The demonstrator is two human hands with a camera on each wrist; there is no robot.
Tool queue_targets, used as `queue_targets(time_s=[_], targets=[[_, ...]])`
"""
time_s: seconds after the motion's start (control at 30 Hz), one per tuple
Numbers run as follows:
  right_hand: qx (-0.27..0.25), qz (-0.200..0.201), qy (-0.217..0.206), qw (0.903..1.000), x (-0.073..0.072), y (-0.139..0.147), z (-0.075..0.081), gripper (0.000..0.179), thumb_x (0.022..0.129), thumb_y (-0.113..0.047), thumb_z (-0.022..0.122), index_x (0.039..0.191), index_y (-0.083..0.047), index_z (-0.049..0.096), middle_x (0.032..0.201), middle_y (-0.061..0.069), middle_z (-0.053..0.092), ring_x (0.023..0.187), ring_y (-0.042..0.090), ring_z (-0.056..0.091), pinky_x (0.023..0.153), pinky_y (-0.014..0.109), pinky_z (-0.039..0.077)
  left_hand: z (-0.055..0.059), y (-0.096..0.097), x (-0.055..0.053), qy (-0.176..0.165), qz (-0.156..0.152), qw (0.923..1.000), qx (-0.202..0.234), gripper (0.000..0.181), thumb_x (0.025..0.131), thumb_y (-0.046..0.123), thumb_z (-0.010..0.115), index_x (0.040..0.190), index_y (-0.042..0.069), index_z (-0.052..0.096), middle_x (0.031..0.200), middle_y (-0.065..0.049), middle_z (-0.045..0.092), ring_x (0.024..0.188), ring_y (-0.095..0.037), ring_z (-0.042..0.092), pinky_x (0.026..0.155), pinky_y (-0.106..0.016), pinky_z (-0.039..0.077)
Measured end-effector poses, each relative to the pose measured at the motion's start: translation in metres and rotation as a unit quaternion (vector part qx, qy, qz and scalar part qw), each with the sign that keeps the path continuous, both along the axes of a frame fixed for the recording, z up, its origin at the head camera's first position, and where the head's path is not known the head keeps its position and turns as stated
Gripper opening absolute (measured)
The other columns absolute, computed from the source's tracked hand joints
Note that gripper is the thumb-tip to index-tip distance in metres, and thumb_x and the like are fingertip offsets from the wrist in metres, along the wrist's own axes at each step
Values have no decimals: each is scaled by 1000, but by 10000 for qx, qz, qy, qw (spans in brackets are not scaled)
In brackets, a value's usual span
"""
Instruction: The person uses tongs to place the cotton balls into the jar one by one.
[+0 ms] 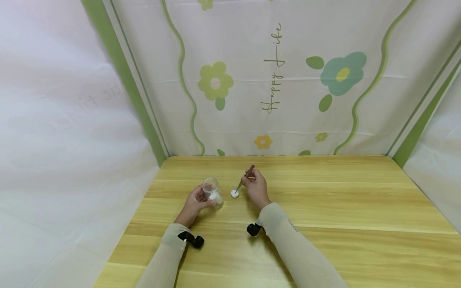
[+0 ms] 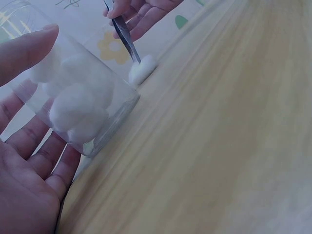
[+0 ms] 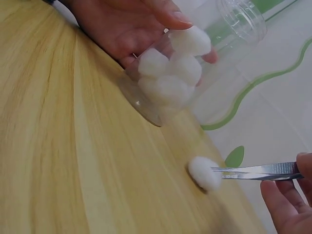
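My left hand (image 1: 194, 207) grips a clear open-topped jar (image 1: 218, 206), its thumb on one side and its fingers round the other. Several white cotton balls (image 3: 168, 80) lie inside, filling the lower part. To the jar's right, my right hand (image 1: 256, 187) pinches a pair of metal tweezers (image 3: 261, 170), pointed down and to the left. Their tips meet a single cotton ball (image 3: 204, 173) at the table surface. In the left wrist view the tweezers (image 2: 126, 39) reach down onto that same ball (image 2: 142, 69), just past the jar's base.
The wooden table (image 1: 324, 208) runs back to a patterned curtain (image 1: 245, 80) with flowers and lettering. More white curtain (image 1: 72, 140) hangs along the left side. Each wrist bears a small black camera (image 1: 253, 229) over a light sleeve (image 1: 295, 244).
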State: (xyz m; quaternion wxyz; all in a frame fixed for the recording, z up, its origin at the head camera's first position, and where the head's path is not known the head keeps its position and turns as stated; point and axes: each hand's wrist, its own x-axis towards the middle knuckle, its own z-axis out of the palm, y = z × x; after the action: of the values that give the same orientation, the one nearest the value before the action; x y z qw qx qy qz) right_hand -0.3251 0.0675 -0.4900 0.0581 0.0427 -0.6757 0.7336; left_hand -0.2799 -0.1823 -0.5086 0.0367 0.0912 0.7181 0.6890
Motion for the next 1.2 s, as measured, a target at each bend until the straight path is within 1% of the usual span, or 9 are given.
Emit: queue_targets(time_s=[0.13,0.27,0.37,0.63,0.87,1.07,1.2], targets=[[28,-128,-30,9999,-1,0,-2,23,93,2,63,115,-1,56,112,23,57,99,30,62,82,38,54,0,0,0,-22,-4,10000,4,64,79,11,82,136,10,52,134,-13,55,124,-26,51,99,-29,42],[-62,-305,-139,9994,-2,0,-2,23,92,4,62,114,0,57,105,18,59,95,27,63,78,33,55,0,0,0,-16,9,10000,-2,64,79,12,82,136,11,52,134,-12,55,124,-26,51,99,-29,42],[-157,-356,-235,9990,-2,-1,-2,22,92,5,62,113,1,57,102,16,58,93,28,64,76,33,56,1,0,0,-13,16,10000,5,65,79,12,82,136,11,52,133,-13,55,124,-26,51,100,-29,42],[-299,-235,-331,9987,0,1,0,21,95,3,59,115,2,54,105,19,55,96,31,63,81,41,55,-1,0,-1,29,29,10000,-11,65,78,12,83,136,10,52,133,-13,55,123,-26,51,98,-27,43],[-451,-327,-354,9978,-1,1,0,21,94,6,59,114,3,54,100,17,54,88,27,64,80,45,55,0,0,-1,105,6,9999,-16,63,79,11,82,134,8,53,132,-13,57,121,-26,53,97,-27,44],[-408,-311,-376,9980,-1,1,0,22,94,6,59,115,3,55,100,16,54,88,27,64,79,45,55,0,0,-1,84,-8,10000,-5,63,78,14,83,134,9,53,132,-12,57,121,-27,52,97,-27,44],[-297,-286,-422,9983,0,0,0,23,93,5,60,115,2,55,100,16,55,87,26,64,74,39,56,0,0,-1,95,-34,9999,-9,64,78,13,83,134,7,52,133,-14,56,121,-28,52,98,-28,43]])
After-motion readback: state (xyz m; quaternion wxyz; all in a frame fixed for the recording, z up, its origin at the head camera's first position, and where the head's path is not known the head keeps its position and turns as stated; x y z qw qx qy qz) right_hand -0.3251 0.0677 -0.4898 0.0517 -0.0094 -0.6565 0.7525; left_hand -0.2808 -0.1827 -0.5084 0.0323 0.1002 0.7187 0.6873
